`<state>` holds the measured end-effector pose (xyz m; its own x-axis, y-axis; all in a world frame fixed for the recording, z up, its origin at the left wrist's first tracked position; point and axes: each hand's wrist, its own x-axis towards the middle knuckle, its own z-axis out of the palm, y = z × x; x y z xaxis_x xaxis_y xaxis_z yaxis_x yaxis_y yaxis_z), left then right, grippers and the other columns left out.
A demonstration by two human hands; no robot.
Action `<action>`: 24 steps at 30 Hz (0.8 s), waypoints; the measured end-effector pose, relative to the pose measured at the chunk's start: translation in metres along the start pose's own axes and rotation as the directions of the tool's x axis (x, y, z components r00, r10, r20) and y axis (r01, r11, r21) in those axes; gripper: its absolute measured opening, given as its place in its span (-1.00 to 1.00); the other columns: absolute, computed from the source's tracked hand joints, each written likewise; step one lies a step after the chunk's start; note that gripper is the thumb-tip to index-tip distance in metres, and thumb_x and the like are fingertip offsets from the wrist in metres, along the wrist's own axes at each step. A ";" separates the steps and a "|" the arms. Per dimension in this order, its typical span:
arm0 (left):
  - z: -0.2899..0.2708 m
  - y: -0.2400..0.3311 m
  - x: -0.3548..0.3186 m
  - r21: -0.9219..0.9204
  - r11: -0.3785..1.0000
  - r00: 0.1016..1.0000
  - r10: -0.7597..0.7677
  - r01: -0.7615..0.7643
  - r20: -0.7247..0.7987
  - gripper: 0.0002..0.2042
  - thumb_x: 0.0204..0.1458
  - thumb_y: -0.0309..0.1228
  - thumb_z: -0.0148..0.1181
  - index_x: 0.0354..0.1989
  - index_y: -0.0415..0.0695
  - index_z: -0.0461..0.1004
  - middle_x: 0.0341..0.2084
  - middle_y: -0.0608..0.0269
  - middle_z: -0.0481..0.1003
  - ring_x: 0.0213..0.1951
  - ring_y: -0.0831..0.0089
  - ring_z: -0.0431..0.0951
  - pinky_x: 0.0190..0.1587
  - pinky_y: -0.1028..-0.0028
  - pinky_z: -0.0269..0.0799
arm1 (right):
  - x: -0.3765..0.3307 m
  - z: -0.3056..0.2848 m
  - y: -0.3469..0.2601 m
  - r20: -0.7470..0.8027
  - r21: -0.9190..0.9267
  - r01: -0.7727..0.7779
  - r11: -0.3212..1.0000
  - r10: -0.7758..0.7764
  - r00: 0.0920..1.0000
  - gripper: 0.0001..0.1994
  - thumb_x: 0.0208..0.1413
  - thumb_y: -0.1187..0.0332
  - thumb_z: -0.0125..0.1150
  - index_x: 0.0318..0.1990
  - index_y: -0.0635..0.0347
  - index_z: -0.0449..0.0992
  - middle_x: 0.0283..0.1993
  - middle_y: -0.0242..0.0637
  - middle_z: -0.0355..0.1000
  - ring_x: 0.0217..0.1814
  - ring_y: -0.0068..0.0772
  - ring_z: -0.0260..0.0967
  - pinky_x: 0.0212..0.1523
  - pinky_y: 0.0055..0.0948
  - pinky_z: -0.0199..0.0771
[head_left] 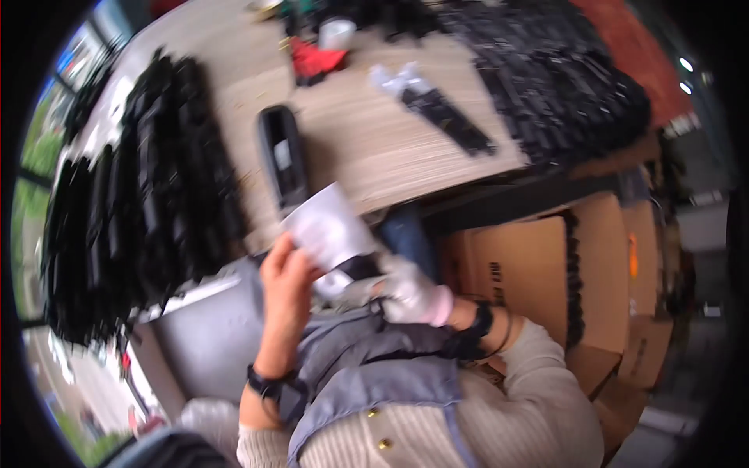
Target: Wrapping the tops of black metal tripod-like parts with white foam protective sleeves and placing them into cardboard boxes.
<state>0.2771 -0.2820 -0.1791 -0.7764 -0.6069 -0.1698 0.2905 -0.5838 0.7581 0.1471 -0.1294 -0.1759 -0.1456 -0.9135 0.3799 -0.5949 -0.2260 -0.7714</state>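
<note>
My bare left hand (287, 273) pinches the left edge of a white sheet (331, 225), held tilted over my lap just off the table's near edge. My right hand (409, 295), in a white glove with a pink cuff, is closed at the sheet's lower right. By its fingertips is a black piece (359, 267), partly covered by the sheet. Blur hides exactly what these fingers grip. Just beyond the sheet, a long black case-like object (283, 152) with a pale label lies on the table.
Long black bundles (156, 171) are piled along the table's left side, and more black pieces (554, 86) at far right. A black strip with clear plastic (449, 117) and a red item (316, 58) lie on the tabletop (367, 156). An open cardboard box (515, 261) stands at right.
</note>
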 end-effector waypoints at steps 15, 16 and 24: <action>0.015 -0.005 0.041 0.052 0.997 0.972 -0.043 0.057 -0.232 -0.85 0.01 -0.41 0.29 -0.56 -0.07 0.49 -0.63 0.53 0.43 -0.58 0.77 0.31 -0.52 0.71 0.14 | -0.006 -0.016 0.003 -0.030 0.070 -0.034 0.997 0.037 0.999 -0.74 -0.09 0.56 0.17 -0.19 0.12 0.58 0.01 -0.04 0.36 -0.14 -0.14 0.41 -0.11 -0.34 0.42; 0.013 -0.003 0.037 0.063 0.997 0.966 -0.033 0.051 -0.257 -0.85 0.01 -0.41 0.29 -0.56 -0.07 0.49 -0.63 0.53 0.43 -0.58 0.77 0.31 -0.52 0.71 0.14 | -0.005 -0.016 0.005 -0.018 0.007 0.003 1.000 -0.003 1.000 -0.72 -0.08 0.53 0.20 -0.13 0.12 0.56 0.02 -0.06 0.35 -0.12 -0.20 0.40 -0.09 -0.37 0.40; 0.016 0.000 -0.004 0.124 0.990 0.989 -0.079 0.064 0.123 -0.78 -0.04 -0.59 0.28 -0.20 -0.28 0.47 -0.23 0.21 0.55 -0.15 0.52 0.53 -0.05 0.52 0.43 | -0.010 -0.044 0.018 0.215 0.292 -0.122 0.949 0.059 0.975 -0.34 0.03 0.19 0.26 0.26 0.17 0.15 0.15 -0.12 0.30 0.15 -0.25 0.29 0.19 -0.45 0.20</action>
<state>0.2710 -0.2709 -0.1687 -0.8598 -0.4880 -0.1505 0.1690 -0.5500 0.8179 0.1030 -0.1096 -0.1716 -0.0075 -0.9766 0.2150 -0.3162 -0.2016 -0.9270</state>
